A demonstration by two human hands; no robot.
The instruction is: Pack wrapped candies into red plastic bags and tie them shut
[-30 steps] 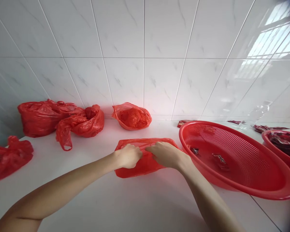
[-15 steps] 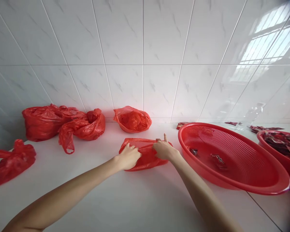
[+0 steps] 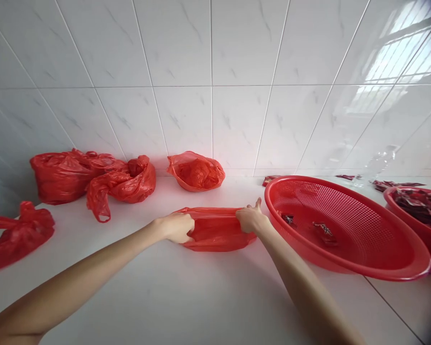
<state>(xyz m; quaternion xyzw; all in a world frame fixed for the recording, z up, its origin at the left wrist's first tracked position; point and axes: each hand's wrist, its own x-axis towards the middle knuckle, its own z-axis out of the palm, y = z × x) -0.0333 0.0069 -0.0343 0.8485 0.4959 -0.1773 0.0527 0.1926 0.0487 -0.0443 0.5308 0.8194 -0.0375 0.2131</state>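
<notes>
Both arms stretched forward over the white counter [image 3: 187,306], left hand [image 3: 175,226] and right hand [image 3: 250,219] each clenched on an end of the red plastic bag [image 3: 215,231] lying just left of the big red basket [image 3: 348,268], whose small wrappers [image 3: 322,229] show print too blurred to read.

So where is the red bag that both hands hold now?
The red bag lies mid-counter in the head view, stretched between the left hand and right hand, just left of the red basket.

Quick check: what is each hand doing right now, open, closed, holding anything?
Left hand: closed, gripping the red plastic bag at its left end.
Right hand: closed on the bag's right end.
</notes>
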